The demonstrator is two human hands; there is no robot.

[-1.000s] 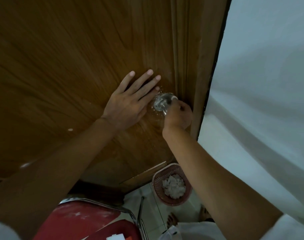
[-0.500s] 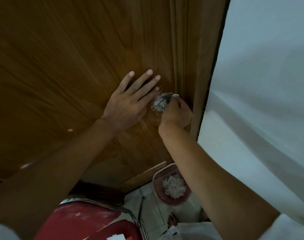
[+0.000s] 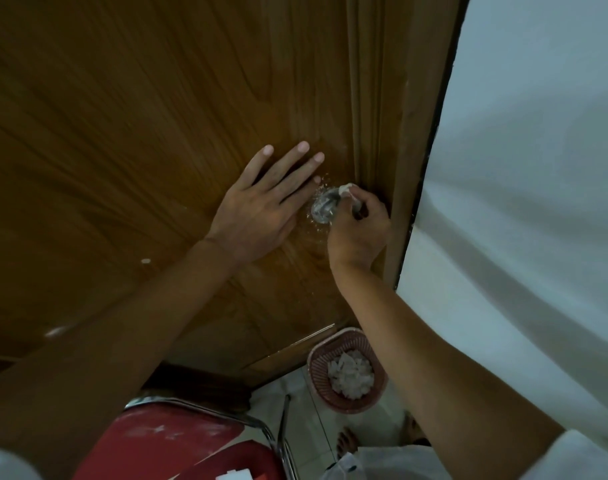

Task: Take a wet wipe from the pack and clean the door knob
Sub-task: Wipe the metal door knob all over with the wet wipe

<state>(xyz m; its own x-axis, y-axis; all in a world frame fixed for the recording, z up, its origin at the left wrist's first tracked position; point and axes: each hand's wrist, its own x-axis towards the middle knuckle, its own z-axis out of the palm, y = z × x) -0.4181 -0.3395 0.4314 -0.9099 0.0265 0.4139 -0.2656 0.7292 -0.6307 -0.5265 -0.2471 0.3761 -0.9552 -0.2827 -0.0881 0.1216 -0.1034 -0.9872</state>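
A brown wooden door (image 3: 140, 133) fills most of the view, its frame (image 3: 420, 140) meeting a pale wall (image 3: 538, 168) on the right. The left hand (image 3: 261, 209) lies flat on the door, fingers spread wide, just beside the metal door knob (image 3: 325, 209). The right hand (image 3: 359, 233) is curled around a bunched white wet wipe (image 3: 346, 189), pressing it against the upper right side of the knob. Small white flecks speckle the wood around the knob. Below, on the tiled floor (image 3: 295, 386), a pink basket (image 3: 318, 362) holds crumpled white wipes (image 3: 350, 374) and stands close to the foot of the door. A red chair (image 3: 178, 441) with a metal frame sits at the lower left edge of the view, with a white object (image 3: 235, 475) on it that is cut off by the edge and cannot be identified. Bare toes (image 3: 347, 441) show on the floor near the basket. Both arms are bare to the short white sleeves (image 3: 572, 455).
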